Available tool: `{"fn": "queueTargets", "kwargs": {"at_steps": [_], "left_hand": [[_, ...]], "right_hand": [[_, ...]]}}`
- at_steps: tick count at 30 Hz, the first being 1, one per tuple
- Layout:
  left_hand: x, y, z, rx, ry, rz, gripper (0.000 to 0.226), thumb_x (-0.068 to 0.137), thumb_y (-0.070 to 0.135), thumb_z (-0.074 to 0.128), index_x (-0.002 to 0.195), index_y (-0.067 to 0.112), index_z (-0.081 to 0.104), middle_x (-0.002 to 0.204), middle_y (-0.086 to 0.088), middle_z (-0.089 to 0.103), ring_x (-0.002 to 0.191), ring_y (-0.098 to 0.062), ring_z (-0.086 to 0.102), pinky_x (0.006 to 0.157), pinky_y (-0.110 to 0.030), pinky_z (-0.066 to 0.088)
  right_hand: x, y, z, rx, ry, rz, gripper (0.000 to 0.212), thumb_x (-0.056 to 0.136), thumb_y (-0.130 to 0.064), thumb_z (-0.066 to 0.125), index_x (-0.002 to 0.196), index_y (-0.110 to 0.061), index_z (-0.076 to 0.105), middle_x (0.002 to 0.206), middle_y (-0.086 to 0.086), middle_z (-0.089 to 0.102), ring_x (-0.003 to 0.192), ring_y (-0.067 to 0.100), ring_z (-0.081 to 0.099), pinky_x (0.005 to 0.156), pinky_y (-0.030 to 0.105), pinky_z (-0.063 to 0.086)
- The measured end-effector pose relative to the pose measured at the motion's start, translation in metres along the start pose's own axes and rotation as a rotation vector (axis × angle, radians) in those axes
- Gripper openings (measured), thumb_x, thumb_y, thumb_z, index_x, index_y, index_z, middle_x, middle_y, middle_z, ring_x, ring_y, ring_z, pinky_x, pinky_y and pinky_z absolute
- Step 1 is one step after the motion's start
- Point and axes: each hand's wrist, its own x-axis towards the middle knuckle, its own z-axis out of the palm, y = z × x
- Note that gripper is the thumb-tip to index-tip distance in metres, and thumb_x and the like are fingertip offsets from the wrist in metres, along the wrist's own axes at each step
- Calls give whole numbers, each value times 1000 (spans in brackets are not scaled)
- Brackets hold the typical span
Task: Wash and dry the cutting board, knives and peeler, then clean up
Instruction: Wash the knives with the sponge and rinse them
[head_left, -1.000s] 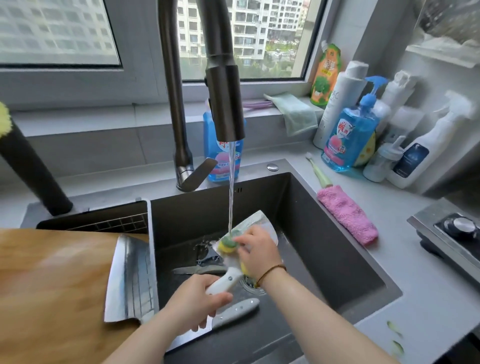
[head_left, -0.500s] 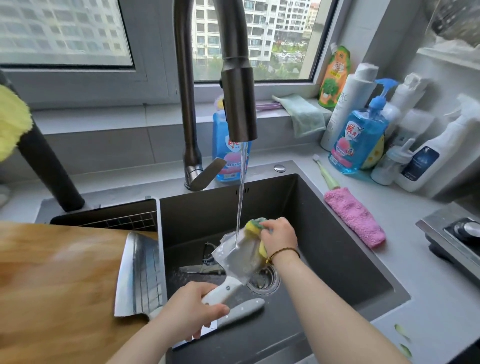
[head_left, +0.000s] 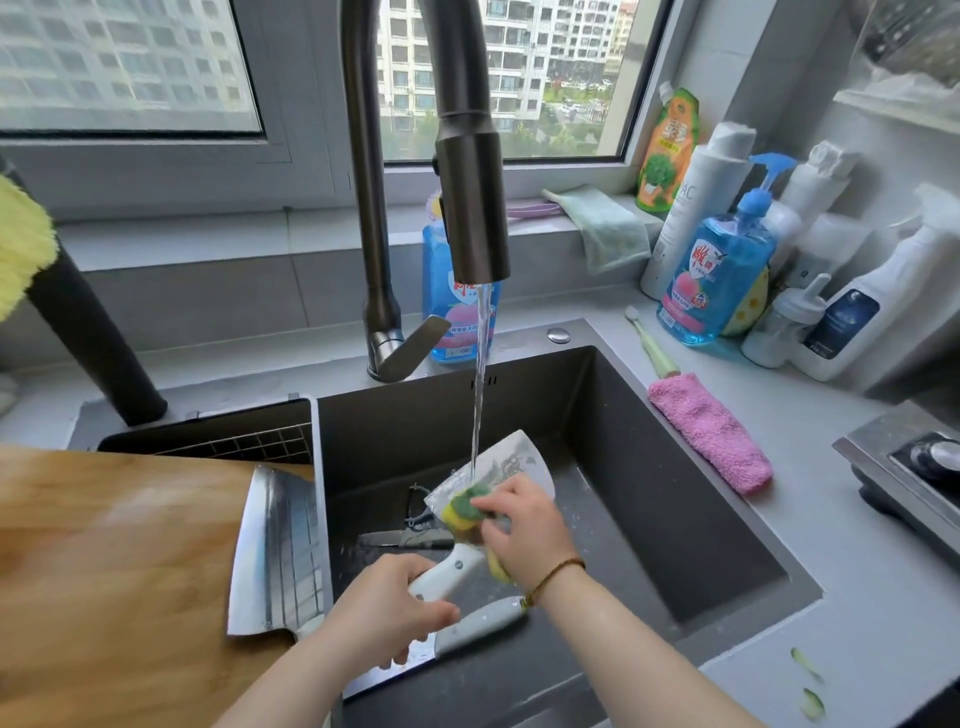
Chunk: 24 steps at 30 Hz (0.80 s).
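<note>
While water (head_left: 480, 364) runs over it above the sink (head_left: 675, 519), the cleaver (head_left: 511, 460) is judged stiff, heavy, wet and slippery; left hand (head_left: 387, 610) is wrapped round its white handle (head_left: 441, 571), the safe hold, right hand (head_left: 524, 530) pinching a sponge (head_left: 467, 506) against its flat side

The white bottle (head_left: 688, 218) shows the letters "AC", the blue pump bottle (head_left: 711, 280) carries a red Chinese character "雕" on its label, and the orange pouch (head_left: 667, 150) has Chinese characters too blurred to read.

left grip (head_left: 385, 607) tightly curled — right grip (head_left: 524, 526) likewise, ahead
</note>
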Motion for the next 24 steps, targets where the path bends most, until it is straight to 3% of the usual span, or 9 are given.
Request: {"fn": "queueTargets", "kwargs": {"at_steps": [2,7,9,12,14,18,22,24], "left_hand": [[-1,0,1,-2,17,-5,12,77,21,68,85,24,59,50,5,51,27,-7,40,36,-20,34],[-4,5,0,4,49,22,14,76,19,67,88,22,61,49,6,51,27,-6,39,34,-18,34],[-3,7,-2,-18,63,25,15,75,18,67,85,25,59,44,6,51,28,-8,40,35,-19,34],[-3,4,-3,-31,59,16,20,76,18,67,84,29,53,46,6,52,32,-9,42,38,-21,36],[-4,3,-4,-1,35,17,21,78,20,66,89,28,50,55,6,53,32,-8,41,38,-21,35],[-6,8,-3,28,11,49,27,79,22,66,92,27,43,65,3,54,34,-8,40,37,-20,33],[-3,7,-5,-10,42,29,28,79,23,66,90,26,41,64,7,56,35,-10,41,39,-21,34],[-3,3,-6,-49,20,21,28,80,25,66,89,25,40,68,7,57,36,-10,41,40,-21,34]], "right_hand": [[-2,6,0,-18,-29,-22,30,89,-9,51,116,-12,63,107,6,51,108,18,48,89,13,33],[18,20,-19,80,303,291,26,87,-4,52,109,-7,66,113,11,51,107,23,51,83,15,34],[15,12,-15,34,243,196,26,87,-6,52,109,-8,66,113,9,50,108,21,49,84,15,34],[7,-4,-7,-66,23,-15,29,89,-12,50,115,-13,63,103,1,44,107,17,46,89,18,35],[19,-2,-15,-87,4,42,29,90,-12,49,115,-13,63,104,1,44,108,19,48,90,20,36],[41,1,-30,-52,238,254,29,91,-13,48,115,-12,63,118,8,50,111,21,48,90,22,38],[23,-15,-13,-73,10,25,29,91,-15,49,116,-12,62,117,6,49,110,17,45,92,19,35],[18,-13,-13,17,-58,52,29,90,-13,50,116,-11,63,118,6,53,111,18,48,92,19,35]]}}
